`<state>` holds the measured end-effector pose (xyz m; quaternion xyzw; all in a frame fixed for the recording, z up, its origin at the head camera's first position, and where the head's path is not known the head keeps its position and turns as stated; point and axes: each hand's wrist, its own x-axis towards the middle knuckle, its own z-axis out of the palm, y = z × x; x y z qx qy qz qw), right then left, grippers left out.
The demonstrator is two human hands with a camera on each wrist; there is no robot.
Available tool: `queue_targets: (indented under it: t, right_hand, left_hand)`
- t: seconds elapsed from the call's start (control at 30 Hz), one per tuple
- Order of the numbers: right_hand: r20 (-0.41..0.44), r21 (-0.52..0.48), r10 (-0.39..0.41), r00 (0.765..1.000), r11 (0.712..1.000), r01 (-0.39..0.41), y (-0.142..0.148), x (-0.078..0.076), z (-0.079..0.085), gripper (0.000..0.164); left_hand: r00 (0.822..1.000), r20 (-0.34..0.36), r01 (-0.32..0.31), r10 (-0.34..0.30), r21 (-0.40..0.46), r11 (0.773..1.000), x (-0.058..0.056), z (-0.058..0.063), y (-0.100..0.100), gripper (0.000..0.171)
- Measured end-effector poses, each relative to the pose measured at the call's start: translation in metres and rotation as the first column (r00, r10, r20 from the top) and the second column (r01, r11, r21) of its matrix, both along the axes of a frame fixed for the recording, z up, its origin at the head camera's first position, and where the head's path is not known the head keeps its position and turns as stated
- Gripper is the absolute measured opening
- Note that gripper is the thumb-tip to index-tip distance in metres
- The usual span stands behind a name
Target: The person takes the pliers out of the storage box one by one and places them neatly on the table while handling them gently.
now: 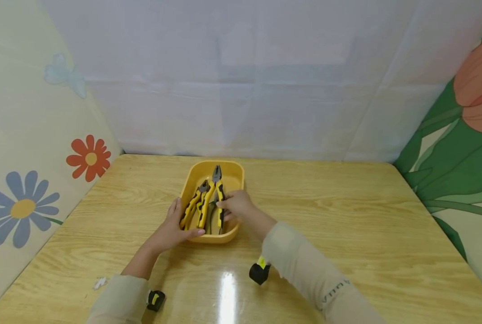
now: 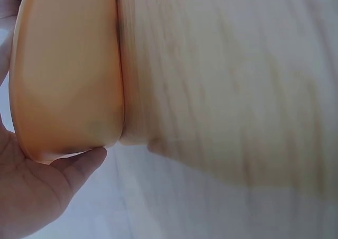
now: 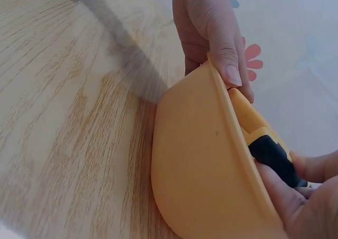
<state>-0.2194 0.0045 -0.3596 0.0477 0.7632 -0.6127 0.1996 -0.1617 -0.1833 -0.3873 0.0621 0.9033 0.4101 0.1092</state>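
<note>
"What was the left hand (image 1: pixel 172 228) doing?"
"Gripping the yellow bin (image 1: pixel 234 180) by its rim. The bin stood on the tabletop (image 1: pixel 346 202), between both hands."
"And the right hand (image 1: pixel 238 203)?"
"Inside the bin, it pinched one handle of the combination pliers (image 1: pixel 215 182), whose head pointed away from the hands."
"Anything else?"
"A second pair of pliers (image 1: pixel 194 201) lay there, nearer the left hand."
</note>
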Motion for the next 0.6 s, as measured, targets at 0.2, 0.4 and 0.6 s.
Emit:
queue_targets:
  t: [0.2, 0.4, 0.6]
  right_hand:
    - [0.04, -0.106, -0.006, 0.999, 0.994, 0.01, 0.006, -0.001, 0.001, 0.031]
    - [0.044, -0.149, -0.001, 0.999, 0.989, 0.008, 0.011, 0.002, 0.002, 0.034]
    - [0.04, -0.186, 0.022, 0.999, 0.983, -0.014, 0.015, 0.005, 0.004, 0.037]
  left_hand:
    - [1.0, 0.002, -0.007, 0.007, -0.009, 1.0, -0.002, -0.001, 0.001, 0.111]
    - [1.0, -0.001, -0.009, 0.009, -0.016, 1.0, -0.003, -0.002, 0.0, 0.114]
    - [1.0, -0.016, -0.009, 0.008, -0.024, 1.0, -0.003, -0.004, -0.001, 0.116]
